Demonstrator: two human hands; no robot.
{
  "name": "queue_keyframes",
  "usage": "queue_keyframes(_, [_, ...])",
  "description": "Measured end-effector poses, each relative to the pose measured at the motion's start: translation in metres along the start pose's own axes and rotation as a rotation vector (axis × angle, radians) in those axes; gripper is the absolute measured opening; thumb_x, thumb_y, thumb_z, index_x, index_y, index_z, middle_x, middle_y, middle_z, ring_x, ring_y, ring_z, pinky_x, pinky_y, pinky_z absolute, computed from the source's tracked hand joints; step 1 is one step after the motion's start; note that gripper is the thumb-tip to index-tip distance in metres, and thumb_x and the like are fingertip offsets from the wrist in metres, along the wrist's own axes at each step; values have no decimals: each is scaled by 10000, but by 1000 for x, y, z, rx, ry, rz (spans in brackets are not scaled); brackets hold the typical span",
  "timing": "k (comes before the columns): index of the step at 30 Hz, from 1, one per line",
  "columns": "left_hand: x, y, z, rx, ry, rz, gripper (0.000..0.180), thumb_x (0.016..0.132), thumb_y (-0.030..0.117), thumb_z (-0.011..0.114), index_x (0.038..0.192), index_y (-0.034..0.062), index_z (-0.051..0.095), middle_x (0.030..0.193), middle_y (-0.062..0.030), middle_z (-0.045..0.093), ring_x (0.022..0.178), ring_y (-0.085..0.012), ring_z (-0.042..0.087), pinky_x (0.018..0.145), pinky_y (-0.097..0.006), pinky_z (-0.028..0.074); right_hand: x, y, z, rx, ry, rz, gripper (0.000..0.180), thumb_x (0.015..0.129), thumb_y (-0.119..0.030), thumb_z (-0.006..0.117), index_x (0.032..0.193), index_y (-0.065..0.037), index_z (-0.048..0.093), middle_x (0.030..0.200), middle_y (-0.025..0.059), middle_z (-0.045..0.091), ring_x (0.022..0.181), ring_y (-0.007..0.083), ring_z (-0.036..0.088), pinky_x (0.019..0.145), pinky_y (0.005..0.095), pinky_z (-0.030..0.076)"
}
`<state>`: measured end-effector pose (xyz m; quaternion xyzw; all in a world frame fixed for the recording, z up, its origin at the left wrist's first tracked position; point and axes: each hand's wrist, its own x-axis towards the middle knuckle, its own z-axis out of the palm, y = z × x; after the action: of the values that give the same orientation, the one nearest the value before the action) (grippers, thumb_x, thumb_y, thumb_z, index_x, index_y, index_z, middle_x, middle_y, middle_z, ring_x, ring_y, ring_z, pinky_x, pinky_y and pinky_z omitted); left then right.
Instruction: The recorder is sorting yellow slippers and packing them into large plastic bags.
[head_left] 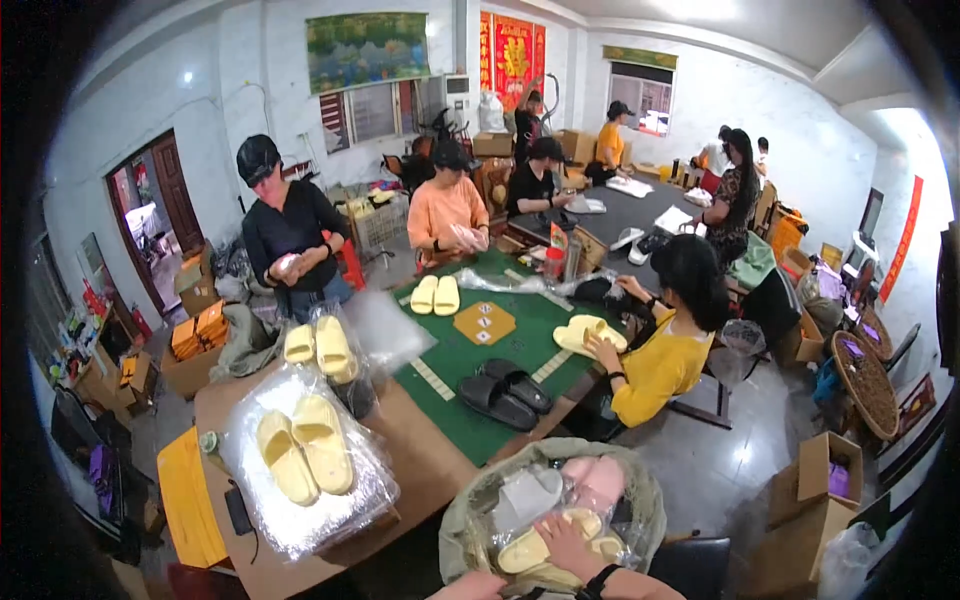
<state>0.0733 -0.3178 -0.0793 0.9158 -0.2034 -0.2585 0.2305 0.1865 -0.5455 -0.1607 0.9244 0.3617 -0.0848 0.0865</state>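
A large greenish woven sack [458,500] stands open in front of me, at the table's near edge. Inside it lie yellow slippers [522,552], a whitish-grey slipper [530,492] and pink slippers [594,480], partly in clear plastic. My right hand [565,545], with a black band at the wrist, rests on the yellow slippers, its fingers spread and pointing away from me. My left hand [472,586] is low by the sack's near left rim, its fingers mostly hidden. Left of the sack, a yellow pair [323,445] sits on a stack of clear plastic bags [370,495].
Black slippers [502,392] and further yellow pairs lie on the green-topped table [465,425]. A person in yellow [660,375] handles a yellow pair there. Others work across from me and at a grey table behind. Cardboard boxes [830,468] stand at right.
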Motion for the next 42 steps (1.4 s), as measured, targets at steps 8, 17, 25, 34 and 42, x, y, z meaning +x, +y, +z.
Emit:
queue_keyframes(8, [3, 11, -4, -141, -26, -129, 268, 817, 278, 681, 996, 81, 711, 950, -184, 702, 864, -375, 675, 749, -473, 538, 9, 23, 10, 73, -90, -136, 1265, 628, -581, 824, 1580, -158, 106, 1588, 223, 225, 1449, 413, 247, 1054, 676, 283])
queue_keyframes(17, [-3, 13, -4, -394, 189, 194, 190, 867, 170, 616, 996, 74, 717, 1006, -150, 699, 957, -363, 652, 826, -445, 521, 13, -2, 18, 14, -253, -63, 1415, 587, -495, 896, 1578, -93, -31, 1621, 242, 82, 1490, 446, 84, 1110, 678, 198])
queue_keyframes(25, [-45, 24, -46, -222, 60, 59, 204, 855, 175, 609, 1016, 100, 710, 989, -135, 695, 963, -355, 650, 799, -440, 527, 46, -2, 74, -71, -219, 36, 1370, 579, -499, 896, 1583, -114, 49, 1620, 246, 67, 1489, 461, 55, 1080, 699, 198])
queue_keyframes(34, [-92, 82, -167, -216, 435, 469, 273, 965, 249, 578, 1157, 81, 674, 1223, -151, 645, 1123, -340, 608, 922, -422, 499, 51, -8, 67, -278, 146, -113, 1265, 581, -553, 865, 1561, -120, 193, 1581, 215, 215, 1466, 446, 163, 1069, 700, 217])
queue_keyframes(42, [-156, 170, -249, -572, 489, 1377, 299, 1015, 251, 533, 1140, 14, 668, 1200, -186, 652, 1096, -333, 612, 907, -437, 476, 175, -51, 47, -318, 664, -679, 1120, 593, -496, 847, 1514, -144, 315, 1536, 230, 313, 1455, 432, 213, 1127, 681, 151])
